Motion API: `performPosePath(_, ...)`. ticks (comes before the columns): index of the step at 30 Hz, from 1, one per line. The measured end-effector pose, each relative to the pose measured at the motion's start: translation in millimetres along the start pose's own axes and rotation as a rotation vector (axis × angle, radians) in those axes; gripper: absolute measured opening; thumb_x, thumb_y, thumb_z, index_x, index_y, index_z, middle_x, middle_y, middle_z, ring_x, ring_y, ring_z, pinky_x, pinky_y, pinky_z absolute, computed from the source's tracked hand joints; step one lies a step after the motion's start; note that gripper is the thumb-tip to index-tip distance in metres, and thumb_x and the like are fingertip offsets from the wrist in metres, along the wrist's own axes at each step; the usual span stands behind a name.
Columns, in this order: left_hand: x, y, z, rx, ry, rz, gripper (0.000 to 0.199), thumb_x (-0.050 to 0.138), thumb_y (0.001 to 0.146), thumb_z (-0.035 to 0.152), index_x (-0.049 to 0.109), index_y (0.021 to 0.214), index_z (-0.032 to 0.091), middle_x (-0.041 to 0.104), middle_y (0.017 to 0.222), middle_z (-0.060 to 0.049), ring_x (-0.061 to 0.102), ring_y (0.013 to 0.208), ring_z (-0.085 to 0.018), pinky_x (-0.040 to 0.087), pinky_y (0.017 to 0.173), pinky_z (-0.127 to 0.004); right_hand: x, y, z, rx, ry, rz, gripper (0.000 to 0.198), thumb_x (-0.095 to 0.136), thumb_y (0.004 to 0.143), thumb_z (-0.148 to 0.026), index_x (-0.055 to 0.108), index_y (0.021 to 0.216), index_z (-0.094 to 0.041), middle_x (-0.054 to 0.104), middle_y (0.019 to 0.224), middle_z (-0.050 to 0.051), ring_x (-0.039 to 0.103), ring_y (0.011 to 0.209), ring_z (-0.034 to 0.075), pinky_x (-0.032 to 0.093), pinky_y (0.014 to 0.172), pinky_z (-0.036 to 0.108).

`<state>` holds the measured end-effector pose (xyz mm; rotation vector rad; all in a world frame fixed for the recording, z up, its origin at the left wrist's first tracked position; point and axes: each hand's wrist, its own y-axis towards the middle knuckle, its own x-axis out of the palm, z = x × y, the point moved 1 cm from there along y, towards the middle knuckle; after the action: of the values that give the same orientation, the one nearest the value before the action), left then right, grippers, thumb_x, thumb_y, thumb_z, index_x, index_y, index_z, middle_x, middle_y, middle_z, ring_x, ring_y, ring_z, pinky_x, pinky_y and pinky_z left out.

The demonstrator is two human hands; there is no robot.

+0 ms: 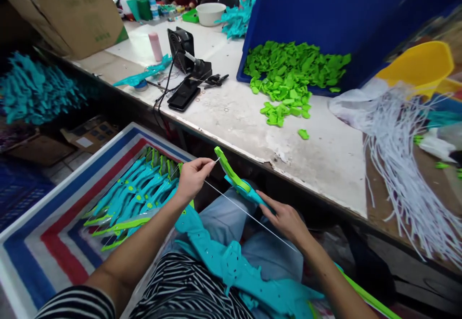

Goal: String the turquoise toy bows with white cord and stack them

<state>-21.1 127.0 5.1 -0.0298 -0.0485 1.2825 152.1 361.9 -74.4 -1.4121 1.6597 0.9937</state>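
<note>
My left hand point(195, 177) pinches a thin white string point(245, 208) beside the tip of a green curved plastic limb. The limb belongs to a teal-and-green toy bow point(236, 179), which my right hand point(285, 218) grips by its teal part. From near my left hand the string slants down to my right forearm. Across my lap lie teal plastic bow bodies point(231, 263). A green strip point(364, 290) shows beyond my right forearm; whether it belongs to the held bow, I cannot tell.
On my left, a striped-lined crate point(68, 203) holds several teal-and-green bows. The table point(216, 117) carries a blue bin point(299, 16) of green pieces, a small black fan point(180, 47), a phone point(184, 94) and a bundle of white strings point(397, 150). A cardboard box point(68, 11) stands back left.
</note>
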Motion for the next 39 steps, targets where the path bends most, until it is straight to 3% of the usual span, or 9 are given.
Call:
performPosePath(5, 7, 11, 4, 0.010, 0.019, -0.003, 0.023, 0.068, 0.066, 0.037, 0.070, 0.070, 0.014, 0.050, 0.049, 0.004, 0.040, 0.048, -0.008, 0.032, 0.047, -0.021, -2, -1, -1, -0.015, -0.036, -0.045, 0.043, 0.050, 0.091, -0.033, 0.051, 0.134, -0.033, 0.071, 0.107, -0.001, 0.071, 0.085, 0.022, 0.058, 0.068, 0.031)
performPosePath(21, 0, 23, 11, 0.090, 0.118, -0.123, 0.026, 0.067, 0.068, 0.040, 0.068, 0.068, 0.014, 0.051, 0.054, 0.003, 0.043, 0.051, -0.009, 0.033, 0.049, -0.022, -3, -2, -4, -0.020, -0.030, -0.007, 0.043, 0.051, 0.090, -0.032, 0.051, 0.134, -0.032, 0.069, 0.112, 0.000, 0.071, 0.088, 0.022, 0.059, 0.070, 0.031)
performPosePath(26, 1, 24, 13, 0.118, 0.133, -0.179, 0.028, 0.065, 0.070, 0.042, 0.067, 0.068, 0.014, 0.050, 0.054, 0.003, 0.041, 0.050, -0.008, 0.033, 0.048, -0.021, -7, -1, -9, 0.025, -0.049, -0.078, 0.043, 0.046, 0.092, -0.032, 0.050, 0.135, -0.030, 0.068, 0.114, 0.001, 0.070, 0.091, 0.023, 0.059, 0.074, 0.032)
performPosePath(39, -1, 25, 14, 0.154, 0.141, -0.211, 0.022, 0.064, 0.071, 0.036, 0.070, 0.072, 0.014, 0.057, 0.059, 0.002, 0.045, 0.054, -0.009, 0.038, 0.052, -0.021, -6, -3, -8, 0.045, -0.042, -0.101, 0.044, 0.044, 0.093, -0.034, 0.048, 0.137, -0.032, 0.066, 0.118, 0.000, 0.068, 0.099, 0.022, 0.058, 0.081, 0.032)
